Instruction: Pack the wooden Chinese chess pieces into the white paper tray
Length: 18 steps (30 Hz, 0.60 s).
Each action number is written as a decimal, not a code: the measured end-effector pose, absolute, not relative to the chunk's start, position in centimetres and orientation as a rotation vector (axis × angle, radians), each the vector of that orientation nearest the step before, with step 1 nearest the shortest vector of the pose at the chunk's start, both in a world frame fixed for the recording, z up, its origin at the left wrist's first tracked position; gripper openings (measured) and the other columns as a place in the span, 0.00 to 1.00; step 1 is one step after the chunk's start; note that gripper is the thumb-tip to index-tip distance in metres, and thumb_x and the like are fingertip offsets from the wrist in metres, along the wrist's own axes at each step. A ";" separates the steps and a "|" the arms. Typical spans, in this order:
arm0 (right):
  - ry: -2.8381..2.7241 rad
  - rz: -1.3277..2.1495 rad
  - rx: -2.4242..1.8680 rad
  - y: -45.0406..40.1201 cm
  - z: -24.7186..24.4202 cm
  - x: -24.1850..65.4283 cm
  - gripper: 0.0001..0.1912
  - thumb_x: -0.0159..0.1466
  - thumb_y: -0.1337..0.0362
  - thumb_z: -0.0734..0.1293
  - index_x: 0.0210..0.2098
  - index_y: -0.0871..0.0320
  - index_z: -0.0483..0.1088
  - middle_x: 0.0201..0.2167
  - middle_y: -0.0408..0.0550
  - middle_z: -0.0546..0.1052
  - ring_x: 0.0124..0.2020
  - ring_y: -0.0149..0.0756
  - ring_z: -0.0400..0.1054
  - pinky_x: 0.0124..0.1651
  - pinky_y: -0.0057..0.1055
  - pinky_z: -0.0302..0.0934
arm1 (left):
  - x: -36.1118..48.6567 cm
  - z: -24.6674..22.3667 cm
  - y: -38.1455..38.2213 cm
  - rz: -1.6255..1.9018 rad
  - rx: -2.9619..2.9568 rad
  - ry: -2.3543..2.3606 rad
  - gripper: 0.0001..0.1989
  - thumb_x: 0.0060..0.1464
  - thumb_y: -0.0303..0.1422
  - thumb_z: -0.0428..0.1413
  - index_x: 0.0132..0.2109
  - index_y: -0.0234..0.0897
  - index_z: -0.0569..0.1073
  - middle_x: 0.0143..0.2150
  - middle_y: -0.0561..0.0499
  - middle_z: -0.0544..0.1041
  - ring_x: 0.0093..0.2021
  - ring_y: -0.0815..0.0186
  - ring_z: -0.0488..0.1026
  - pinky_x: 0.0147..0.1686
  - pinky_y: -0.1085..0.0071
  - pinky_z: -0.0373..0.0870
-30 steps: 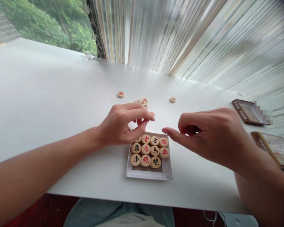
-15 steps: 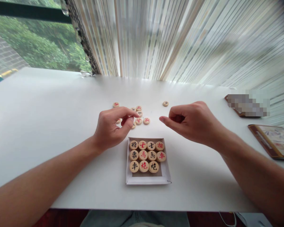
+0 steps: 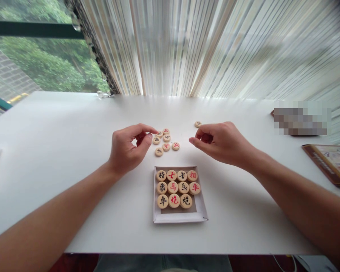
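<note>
My left hand (image 3: 132, 146) hovers at the left side of a loose group of xiangqi pieces, thumb and index finger slightly apart with nothing seen between them. Its index fingertip is beside a black-marked piece (image 3: 159, 134); whether they touch I cannot tell. Another black-marked piece (image 3: 156, 140) lies by the thumb, and a red-marked piece (image 3: 175, 146) at the group's right. My right hand (image 3: 215, 141) is loosely curled, thumb apart from the index finger, below a lone piece (image 3: 198, 124). A shallow white box (image 3: 178, 218) nearer me contains rows of larger pieces (image 3: 174, 201).
The white table (image 3: 102, 223) reaches to a striped curtain (image 3: 164, 49) and a window at the back. A brown-edged booklet (image 3: 328, 166) and a blurred-out item (image 3: 300, 121) lie at the right. A pale flat edge shows at far left.
My left hand has drawn back left, uncovering more pieces in the group. Two pieces seen beside it earlier no longer show. My right hand has shifted slightly left, and the view has tilted.
</note>
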State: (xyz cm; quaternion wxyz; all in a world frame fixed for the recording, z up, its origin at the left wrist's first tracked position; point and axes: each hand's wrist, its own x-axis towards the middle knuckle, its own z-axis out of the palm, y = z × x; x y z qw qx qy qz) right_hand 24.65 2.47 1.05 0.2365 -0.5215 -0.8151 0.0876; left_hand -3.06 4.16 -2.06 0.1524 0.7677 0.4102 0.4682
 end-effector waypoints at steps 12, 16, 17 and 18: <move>-1.983 0.160 -1.545 3.8 0.5 25.4 0.12 0.67 0.60 0.68 0.28 0.57 0.74 0.20 0.43 0.74 0.21 0.33 0.64 0.28 0.32 0.54 | -3.5 -2.4 5.0 1.328 2.230 1.193 0.08 0.60 0.30 0.57 0.40 0.40 0.83 0.26 0.54 0.78 0.23 0.69 0.70 0.25 0.70 0.66; -2.002 0.262 -1.528 4.0 -0.1 25.5 0.11 0.67 0.60 0.68 0.30 0.58 0.76 0.24 0.45 0.78 0.23 0.33 0.66 0.30 0.32 0.58 | -3.5 -2.7 5.1 1.305 2.235 1.196 0.08 0.61 0.30 0.57 0.40 0.40 0.82 0.26 0.54 0.78 0.23 0.68 0.70 0.26 0.70 0.67; -2.025 0.295 -1.509 3.9 -0.3 25.4 0.10 0.67 0.61 0.68 0.32 0.58 0.77 0.26 0.46 0.79 0.24 0.33 0.67 0.31 0.32 0.59 | -3.4 -2.8 5.1 1.298 2.247 1.193 0.08 0.61 0.30 0.57 0.40 0.40 0.82 0.26 0.53 0.79 0.23 0.68 0.69 0.26 0.69 0.67; -2.054 0.326 -1.485 3.9 -0.6 25.2 0.09 0.67 0.62 0.68 0.33 0.59 0.78 0.27 0.46 0.80 0.25 0.33 0.68 0.32 0.32 0.60 | -3.4 -2.8 5.1 1.294 2.267 1.185 0.07 0.60 0.30 0.58 0.40 0.40 0.82 0.27 0.53 0.79 0.24 0.68 0.69 0.26 0.69 0.67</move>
